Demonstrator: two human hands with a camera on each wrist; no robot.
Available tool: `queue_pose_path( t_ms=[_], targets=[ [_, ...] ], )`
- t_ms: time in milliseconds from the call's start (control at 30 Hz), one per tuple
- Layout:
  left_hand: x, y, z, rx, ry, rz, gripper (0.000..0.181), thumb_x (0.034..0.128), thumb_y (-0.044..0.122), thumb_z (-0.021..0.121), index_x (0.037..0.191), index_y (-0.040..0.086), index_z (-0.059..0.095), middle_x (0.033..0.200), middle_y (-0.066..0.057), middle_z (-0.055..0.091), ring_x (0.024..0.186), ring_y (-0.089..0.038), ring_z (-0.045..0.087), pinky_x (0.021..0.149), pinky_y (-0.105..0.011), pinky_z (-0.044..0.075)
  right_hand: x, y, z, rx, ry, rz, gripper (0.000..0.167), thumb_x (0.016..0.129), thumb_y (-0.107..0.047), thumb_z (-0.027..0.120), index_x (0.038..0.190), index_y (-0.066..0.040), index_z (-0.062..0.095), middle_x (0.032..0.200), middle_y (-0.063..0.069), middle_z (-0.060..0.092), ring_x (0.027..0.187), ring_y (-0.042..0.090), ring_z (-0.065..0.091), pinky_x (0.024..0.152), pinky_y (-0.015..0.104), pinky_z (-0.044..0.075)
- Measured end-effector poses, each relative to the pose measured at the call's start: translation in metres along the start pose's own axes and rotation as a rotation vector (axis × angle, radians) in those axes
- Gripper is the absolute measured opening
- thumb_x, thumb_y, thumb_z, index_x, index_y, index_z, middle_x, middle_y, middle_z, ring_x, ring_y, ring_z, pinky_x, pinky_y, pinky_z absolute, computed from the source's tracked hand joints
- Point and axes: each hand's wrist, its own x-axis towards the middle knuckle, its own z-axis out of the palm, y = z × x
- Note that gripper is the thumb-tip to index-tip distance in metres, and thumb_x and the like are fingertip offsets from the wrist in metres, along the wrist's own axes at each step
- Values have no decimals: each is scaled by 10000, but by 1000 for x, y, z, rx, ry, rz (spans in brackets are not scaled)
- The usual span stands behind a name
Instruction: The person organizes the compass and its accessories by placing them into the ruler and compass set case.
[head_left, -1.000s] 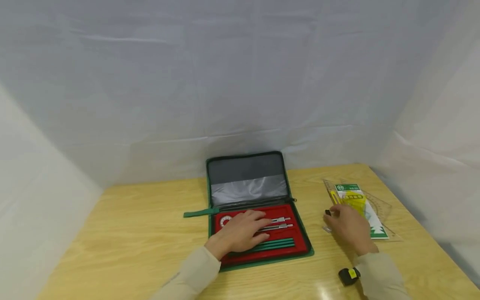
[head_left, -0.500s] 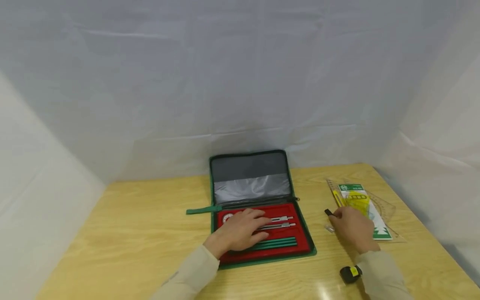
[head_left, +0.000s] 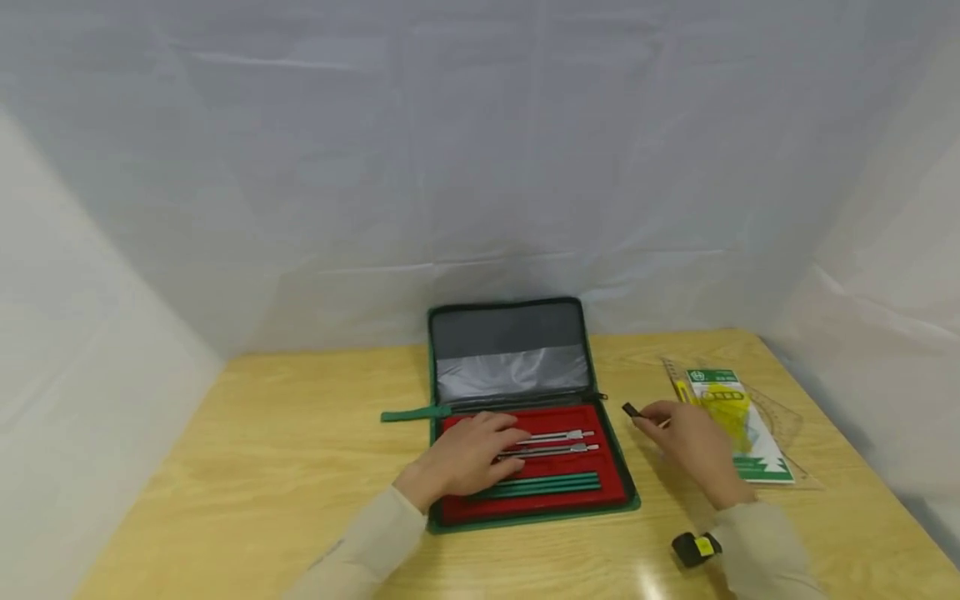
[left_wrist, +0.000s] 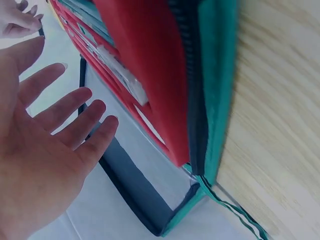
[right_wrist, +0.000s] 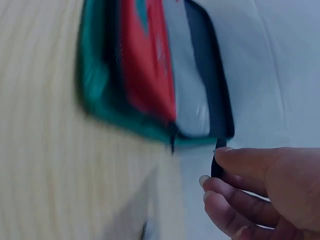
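A green zip case (head_left: 507, 332) stands unzipped, its lid leaning up at the back. Its red tray (head_left: 536, 500) holds metal compasses (head_left: 558, 436) and several green rods (head_left: 558, 483) like pencils. My left hand (head_left: 468, 454) is over the tray's left part, fingers apart and slightly bent; in the left wrist view nothing is in its grasp. It hides part of the tray. Right of the case, my right hand (head_left: 690, 446) pinches a small flat black piece (right_wrist: 217, 167) between thumb and fingers. What kind of piece it is cannot be made out.
Clear set squares (head_left: 783, 417), a green-and-white packet (head_left: 765, 467) and a yellow template (head_left: 726, 408) lie right of my right hand. A black-and-yellow tape measure (head_left: 693, 549) sits by the right sleeve. White sheeting (head_left: 480, 167) surrounds the wooden table (head_left: 300, 442).
My right hand has lifted the black piece and carried it left toward the case. My left hand has stayed over the tray. The head view has shifted slightly.
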Motion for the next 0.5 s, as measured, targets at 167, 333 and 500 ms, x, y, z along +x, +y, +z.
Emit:
queue_pose_path(
  t_ms=[167,333,500],
  targets=[
    [-6,-5,0,25,17,0,411,989,386,504,1342,181,552,1365,-73,496,1236,-244,462,996,-400,390,6,-25,8,-32,-42,-130,175,881,-313,692,954,-162,741,833,-51,681,668,92,587,545,300,475],
    [-14,-7,-2,35,21,-15,408,983,380,516,1328,167,567,1360,-80,502,1225,-249,468,988,-406,396,7,-49,24,-39,-136,-248,121,846,-290,730,919,-195,738,800,-114,653,645,36,565,557,283,478],
    [-20,-10,-2,28,1,-33,415,984,389,511,1329,165,570,1373,-83,494,1238,-252,459,995,-417,388,6,-67,36,-104,-195,-373,85,832,-274,745,892,-216,733,831,-132,645,697,32,585,599,273,494]
  ],
)
